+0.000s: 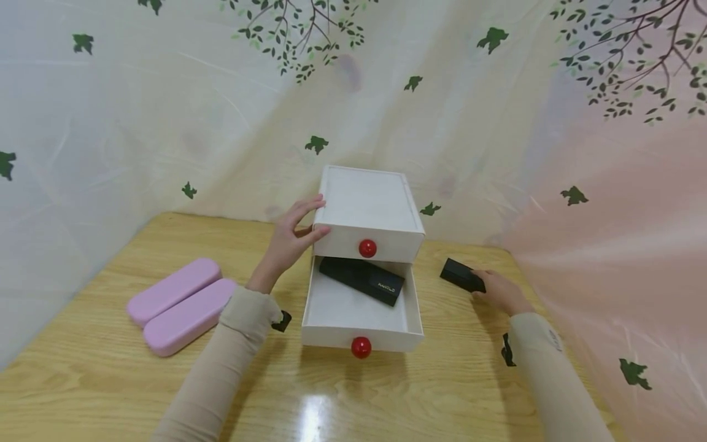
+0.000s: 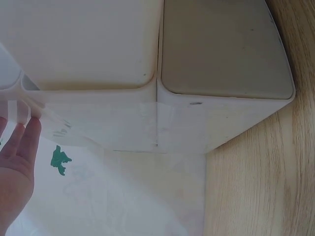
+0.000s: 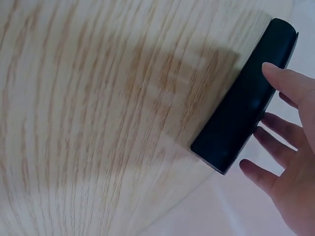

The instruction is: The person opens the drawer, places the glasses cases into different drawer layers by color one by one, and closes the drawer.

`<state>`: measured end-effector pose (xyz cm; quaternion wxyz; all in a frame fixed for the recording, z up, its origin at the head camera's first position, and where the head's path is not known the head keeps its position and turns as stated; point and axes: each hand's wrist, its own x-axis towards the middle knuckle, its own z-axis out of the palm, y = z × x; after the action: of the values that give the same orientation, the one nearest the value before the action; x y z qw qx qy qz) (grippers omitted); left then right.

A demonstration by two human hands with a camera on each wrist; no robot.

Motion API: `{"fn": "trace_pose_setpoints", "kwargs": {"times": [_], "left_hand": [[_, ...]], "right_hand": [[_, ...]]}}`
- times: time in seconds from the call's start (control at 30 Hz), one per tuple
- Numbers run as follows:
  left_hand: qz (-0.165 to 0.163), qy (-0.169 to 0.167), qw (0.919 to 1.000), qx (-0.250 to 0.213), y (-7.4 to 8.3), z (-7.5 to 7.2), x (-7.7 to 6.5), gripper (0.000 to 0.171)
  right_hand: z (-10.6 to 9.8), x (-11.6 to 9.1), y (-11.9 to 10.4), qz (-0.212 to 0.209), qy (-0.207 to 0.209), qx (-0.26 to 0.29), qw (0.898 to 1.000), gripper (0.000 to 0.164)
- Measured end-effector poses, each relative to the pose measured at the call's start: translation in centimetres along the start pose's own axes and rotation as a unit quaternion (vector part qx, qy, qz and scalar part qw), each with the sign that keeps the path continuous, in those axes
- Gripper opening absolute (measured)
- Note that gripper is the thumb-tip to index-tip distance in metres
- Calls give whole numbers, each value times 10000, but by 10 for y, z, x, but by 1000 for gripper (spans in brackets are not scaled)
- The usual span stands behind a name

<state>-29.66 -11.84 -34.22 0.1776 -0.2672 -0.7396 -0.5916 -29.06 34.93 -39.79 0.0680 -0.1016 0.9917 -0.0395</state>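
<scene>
A white two-drawer box with red ball knobs stands on the table. Its lower drawer is pulled out, and a black oblong case with pale lettering lies aslant inside. My left hand touches the box's upper left side, thumb at the front corner and fingers along the top edge. In the left wrist view, the fingers reach the white wall at the far left. To the right of the box, my right hand holds another black oblong case between thumb and fingers, close over the table.
Two pink rounded cases lie side by side on the left of the wooden table. A pale curtain with printed leaves hangs behind the table and along both its sides. The open drawer juts toward the front.
</scene>
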Motion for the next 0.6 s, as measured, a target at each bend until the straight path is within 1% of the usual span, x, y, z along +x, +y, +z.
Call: {"fn": "trace_pose_setpoints", "kwargs": {"times": [0.17, 0.33, 0.6], "left_hand": [[-23, 19, 10000, -50, -1, 0, 0, 49], [-23, 17, 9999, -132, -1, 0, 0, 49], [-41, -10, 10000, -77, -2, 0, 0, 49]], "right_hand": [[2, 1, 4, 14, -62, 54, 10000, 64], [4, 1, 3, 131, -130, 119, 9998, 67], [3, -2, -2, 232, -27, 67, 9997, 64]]}}
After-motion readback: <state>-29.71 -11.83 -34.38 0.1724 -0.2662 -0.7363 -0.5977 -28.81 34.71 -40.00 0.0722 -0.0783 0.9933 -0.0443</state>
